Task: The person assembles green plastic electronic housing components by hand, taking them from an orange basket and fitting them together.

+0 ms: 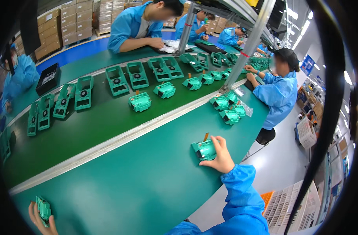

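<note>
My right hand [223, 158] grips a small green plastic housing [203, 150] on the green bench, thumb at its near side and fingers at its far right. An orange-brown ribbon cable [206, 136] sticks up from that housing. At the lower left, my left hand [37, 221] has its fingers and thumb around another green plastic housing [43, 207], which is tilted and seen partly from the side. Beyond my right hand, several similar green housings [230, 115] sit grouped on the bench beside clear plastic bags [246, 108].
A pale metal rail [120, 147] separates my bench [128, 196] from a green conveyor [104, 117] bearing several long green casings [116, 81] and small housings [140, 102]. A metal post [247, 49] rises at the rail. Co-workers in blue sit opposite and at the right. White crates [292, 207] stand lower right.
</note>
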### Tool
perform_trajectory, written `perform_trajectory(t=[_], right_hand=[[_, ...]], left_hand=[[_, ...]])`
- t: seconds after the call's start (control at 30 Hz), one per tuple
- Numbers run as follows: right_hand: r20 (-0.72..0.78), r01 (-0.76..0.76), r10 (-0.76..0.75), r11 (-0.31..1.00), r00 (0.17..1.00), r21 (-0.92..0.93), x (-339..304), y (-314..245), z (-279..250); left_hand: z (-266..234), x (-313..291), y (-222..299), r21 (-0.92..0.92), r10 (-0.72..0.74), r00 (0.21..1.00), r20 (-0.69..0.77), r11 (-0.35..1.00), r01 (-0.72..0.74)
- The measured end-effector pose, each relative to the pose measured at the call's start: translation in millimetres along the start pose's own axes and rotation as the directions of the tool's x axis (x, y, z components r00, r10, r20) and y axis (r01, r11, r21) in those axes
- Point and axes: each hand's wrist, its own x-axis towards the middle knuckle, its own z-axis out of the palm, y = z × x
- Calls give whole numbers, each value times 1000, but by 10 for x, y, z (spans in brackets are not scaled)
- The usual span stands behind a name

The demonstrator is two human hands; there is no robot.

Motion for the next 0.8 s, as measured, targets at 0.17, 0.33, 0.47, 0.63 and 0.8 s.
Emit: perform_trajectory(t=[0.17, 0.33, 0.47, 0.63, 0.8], right_hand=[[162, 122, -160, 968, 974, 220, 81, -768, 381], [294, 150, -275, 911, 916, 385, 138, -1304, 650], [354, 162, -406, 818, 843, 552, 198, -1655, 867], [382, 140, -534, 699, 754, 701, 238, -1852, 1074], [300, 222, -602, 640, 740, 735, 334, -1894, 1192]], left_hand=[[210, 132, 683, -417, 87, 972, 218, 909, 12], [619, 336, 1387, -666, 301, 894, 331, 746, -5], [822, 355, 1437, -767, 250, 863, 439, 604, 215], [984, 221, 1330, -768, 209, 862, 461, 581, 270], [1026, 150, 1274, -773, 157, 922, 355, 604, 194]])
